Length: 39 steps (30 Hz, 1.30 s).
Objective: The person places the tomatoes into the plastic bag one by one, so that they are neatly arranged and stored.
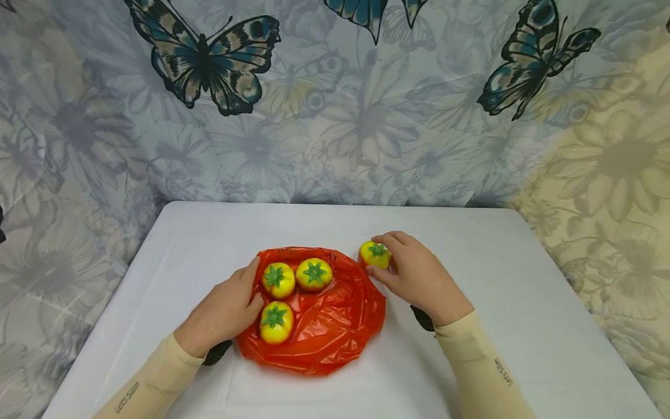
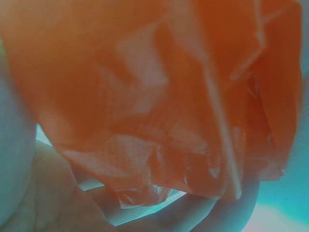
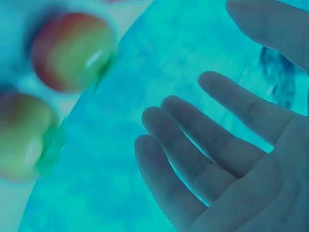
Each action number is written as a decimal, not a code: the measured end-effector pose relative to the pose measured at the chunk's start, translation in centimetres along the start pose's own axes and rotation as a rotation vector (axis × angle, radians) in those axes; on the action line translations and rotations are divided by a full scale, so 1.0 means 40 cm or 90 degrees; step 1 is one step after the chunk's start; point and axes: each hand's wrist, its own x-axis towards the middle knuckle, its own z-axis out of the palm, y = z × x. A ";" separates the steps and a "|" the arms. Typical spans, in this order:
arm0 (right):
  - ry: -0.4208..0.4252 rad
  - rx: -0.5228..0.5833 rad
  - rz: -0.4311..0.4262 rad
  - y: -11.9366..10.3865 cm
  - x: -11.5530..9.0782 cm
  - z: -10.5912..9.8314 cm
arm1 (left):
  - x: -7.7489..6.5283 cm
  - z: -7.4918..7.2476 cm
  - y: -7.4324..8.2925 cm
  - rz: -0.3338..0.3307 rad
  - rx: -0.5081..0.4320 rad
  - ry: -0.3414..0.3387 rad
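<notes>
A crumpled red plastic bag [image 1: 335,326] lies on the white table, with three yellow-and-red tomatoes [image 1: 314,274] at its left and back. Whether they rest on top of it or inside its mouth, I cannot tell. My left hand [image 1: 225,311] grips the bag's left edge; in the left wrist view the plastic [image 2: 145,96] covers much of the fingers. Just beyond the bag's back right edge, my right hand [image 1: 419,273] holds another tomato [image 1: 376,255] between thumb and fingers. The right wrist view differs: there the fingers [image 3: 212,130] look spread, apart from two tomatoes [image 3: 72,53].
The white table [image 1: 460,233] reaches back to a hanging cloth [image 1: 340,145] printed with flowers and butterflies. Bare tabletop shows on both sides of the bag. Each forearm wears a beige sleeve [image 1: 481,361], with a dark object at the wrist.
</notes>
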 end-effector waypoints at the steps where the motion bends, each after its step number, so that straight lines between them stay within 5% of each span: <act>1: -0.003 0.007 0.019 0.017 0.000 -0.004 | -0.001 0.001 -0.001 0.000 0.002 0.001; 14: -0.071 0.025 0.132 0.164 0.008 -0.003 | -0.001 0.005 -0.009 0.016 -0.002 0.018; 39: -0.108 0.029 0.181 0.200 0.021 0.053 | 0.006 0.002 -0.013 -0.001 -0.003 -0.001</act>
